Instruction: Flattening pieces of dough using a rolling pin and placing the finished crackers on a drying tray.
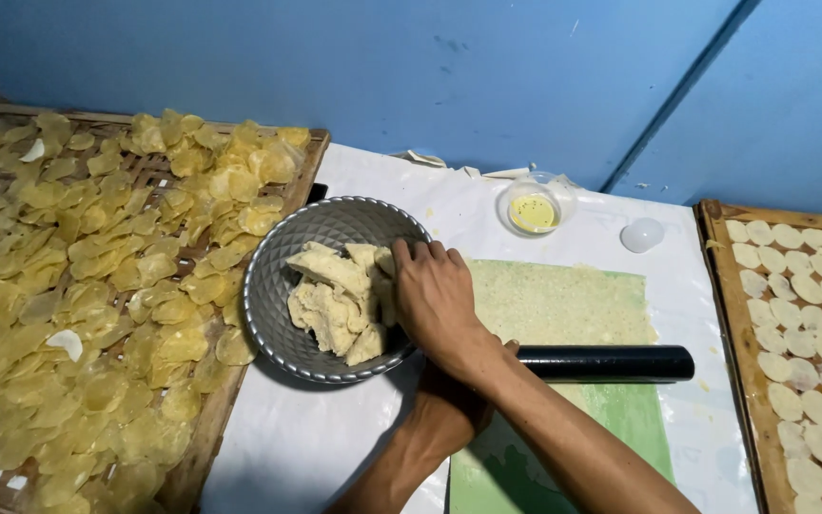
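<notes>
- On a white plastic sheet [335, 447] spread below a blue wall [430, 67], a person's right hand [435, 300] reaches across into a ribbed, round grey metal bowl [278, 276], fingers curled down onto the pale beige lumps of dough [335, 300] piled in it; they look closed on a piece at the bowl's right side.
- The left hand [449, 409] sits lower, crossed under the right forearm and largely hidden; whether it is clenched, slack or holding anything cannot be told.
- Just right of the bowl lies a green rolling mat [573, 305], its upper part dusted with pale crumbs, and across it a black cylindrical rolling pin [611, 364], touching the mat and close to the right wrist.
- To do this pull well, judging from the frame, the fingers should pinch off one modest lump rather than drag the whole mass, lifting straight up so the bowl does not tip toward the mat; a free hand steadying the rim would help.
- Beyond the mat stand a small clear cup of yellow liquid [535, 211] and a small translucent round lid [641, 234].
- A woven bamboo tray of yellow translucent dried rounds [97, 286] flanks the left; a wood-edged tray of pale raw discs [811, 343] lines the right.
</notes>
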